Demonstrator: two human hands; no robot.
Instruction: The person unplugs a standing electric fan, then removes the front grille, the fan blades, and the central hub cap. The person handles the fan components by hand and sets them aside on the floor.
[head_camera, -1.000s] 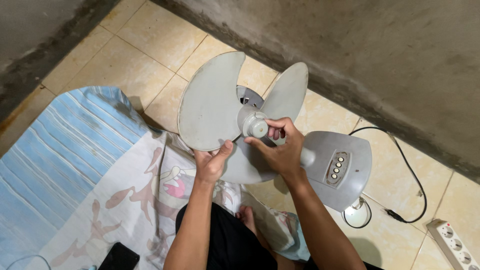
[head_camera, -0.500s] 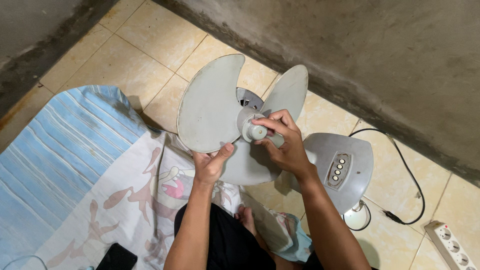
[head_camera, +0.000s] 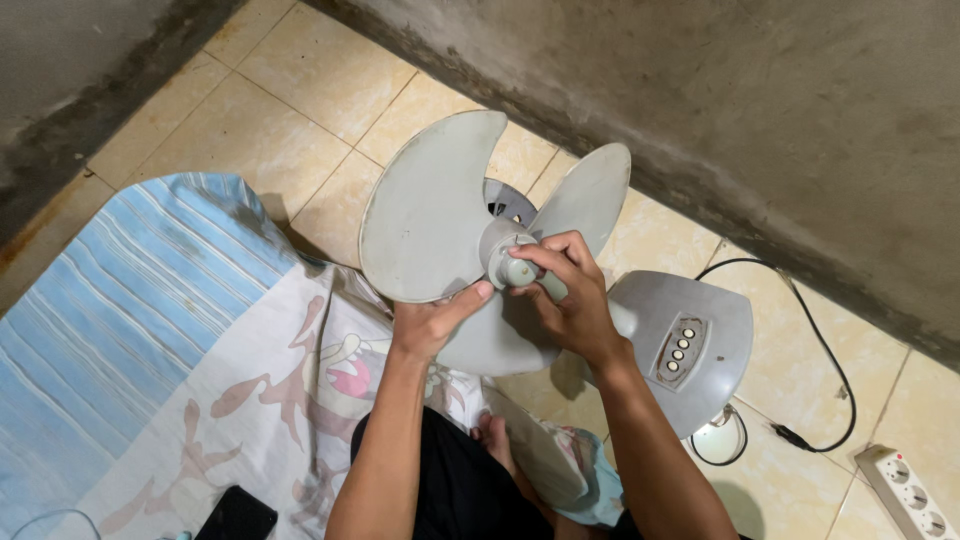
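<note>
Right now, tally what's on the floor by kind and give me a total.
Fan, with blades and base: 1
Power strip: 1
Black cord: 1
Cloth sheet: 1
Black flat object, kind unclear: 1
Total: 5

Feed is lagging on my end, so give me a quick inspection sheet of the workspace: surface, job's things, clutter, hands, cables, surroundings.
Surface: beige tiled floor, partly under a blue striped cloth.
Job's things: grey fan blade on its hub cap; grey fan base with a row of buttons.
Clutter: black flat object on the cloth.
Hands: left hand grips the blade's lower edge; right hand pinches the hub cap.
Cables: black cord; white power strip.
Surroundings: bare concrete wall.
</note>
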